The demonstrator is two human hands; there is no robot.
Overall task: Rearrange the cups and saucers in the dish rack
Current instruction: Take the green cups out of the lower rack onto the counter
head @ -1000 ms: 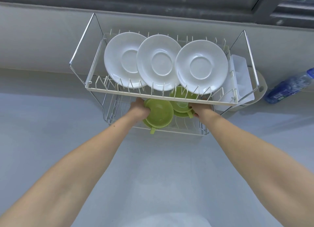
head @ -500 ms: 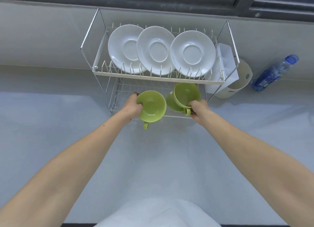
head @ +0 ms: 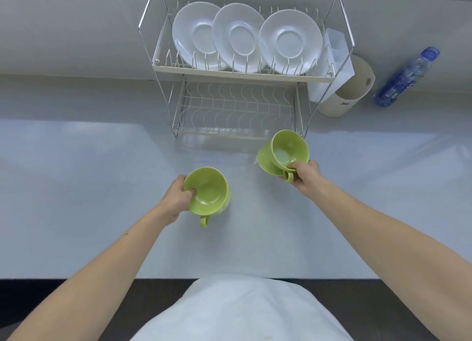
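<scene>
The cups are now out of the rack (head: pixel 242 75): my left hand (head: pixel 176 200) grips one cup (head: pixel 208 191) mid-frame, and my right hand (head: pixel 305 173) holds two cups (head: pixel 288 149) further right, over the worktop (head: pixel 102 187). The lower shelf (head: pixel 237 110) is freed, and the saucers (head: pixel 240 36) stand above it.

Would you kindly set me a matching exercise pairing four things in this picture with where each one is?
Things:
1. white saucers
2. single green cup
3. pair of green cups
4. blue bottle

Places:
A. held in the right hand
B. on the counter, right of the rack
C. upright in the rack's top tier
D. held in the left hand

Pairs: 1-C, 2-D, 3-A, 4-B
</scene>
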